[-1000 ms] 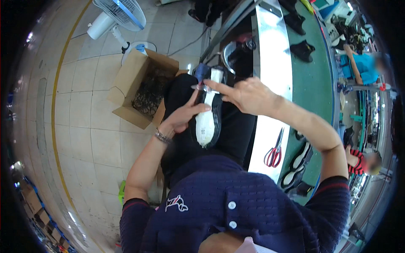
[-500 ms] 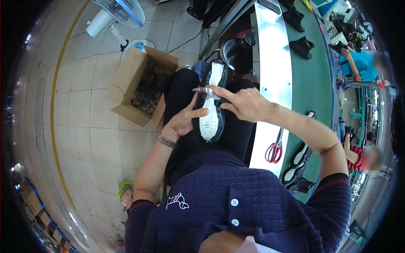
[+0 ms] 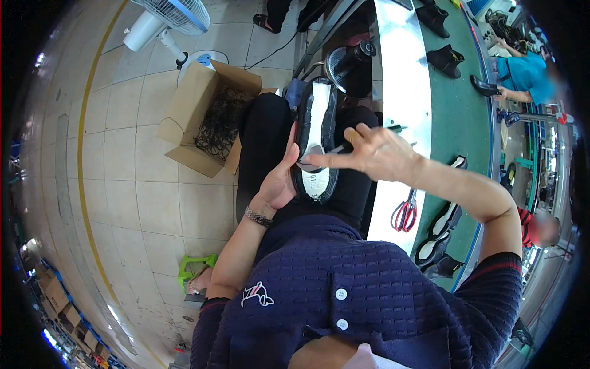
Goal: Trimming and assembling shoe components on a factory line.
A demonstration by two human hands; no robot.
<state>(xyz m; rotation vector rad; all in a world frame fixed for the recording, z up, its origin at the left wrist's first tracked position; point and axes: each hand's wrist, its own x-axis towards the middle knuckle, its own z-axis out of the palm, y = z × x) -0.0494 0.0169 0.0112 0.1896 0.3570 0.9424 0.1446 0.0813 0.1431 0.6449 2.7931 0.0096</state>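
Note:
A dark shoe lies sole up along my lap, its toe-to-heel length pointing away from me. A white strip runs down the middle of its black-edged sole. My left hand grips the shoe's left side, thumb at the sole's edge and the other fingers mostly hidden. My right hand is closed round a hand tool with a dark handle and a shiny metal head. One finger stretches along the metal, which rests on or just above the nearer half of the sole. Its exact kind is unclear.
At my left stands an open carton of dark, stringy scraps, near a white fan. Red-handled scissors lie on the metal ledge. Beyond, a green belt carries several dark shoes; two people are past it.
My right hand and the tool have come nearer along the sole, towards its close end. My left hand has shifted slightly to the right, still on the shoe.

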